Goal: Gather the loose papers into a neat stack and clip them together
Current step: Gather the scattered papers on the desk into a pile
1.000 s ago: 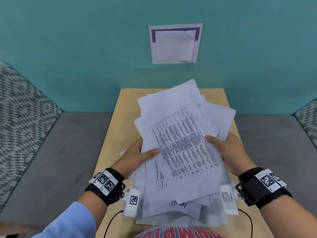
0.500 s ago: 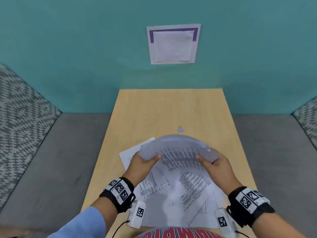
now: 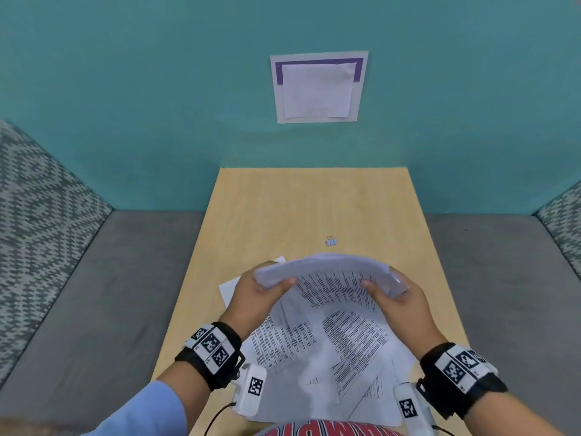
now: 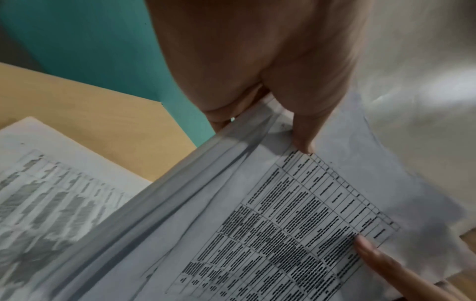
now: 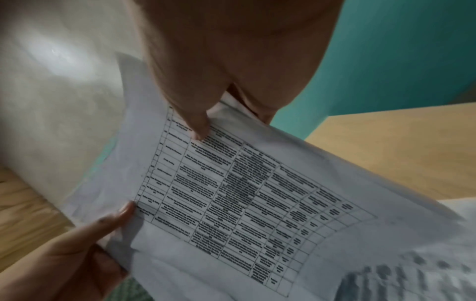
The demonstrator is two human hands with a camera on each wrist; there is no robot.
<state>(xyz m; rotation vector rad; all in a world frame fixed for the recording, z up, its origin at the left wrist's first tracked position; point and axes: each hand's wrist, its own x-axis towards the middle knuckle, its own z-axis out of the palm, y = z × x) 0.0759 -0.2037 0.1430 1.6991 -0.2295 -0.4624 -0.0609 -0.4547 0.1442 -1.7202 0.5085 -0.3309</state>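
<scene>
Both hands — left hand (image 3: 256,292), right hand (image 3: 399,295) — have fingers clamped on the bowed papers (image 3: 327,272) (binder clip (image 3: 331,241) apart).

So I count one small pale binder clip (image 3: 331,241) on the light wooden surface (image 3: 283,209), and two hands, a left hand (image 3: 254,297) and a right hand (image 3: 401,302). The printed white paper sheets (image 3: 333,272) overlap too much to count, and there's one white notice with a purple band (image 3: 318,87) on the teal wall.

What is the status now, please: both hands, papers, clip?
Left hand and right hand grip the bowed bundle of white printed papers. More printed sheets loose on the wooden table. Small binder clip untouched beyond. Nothing in the way.
</scene>
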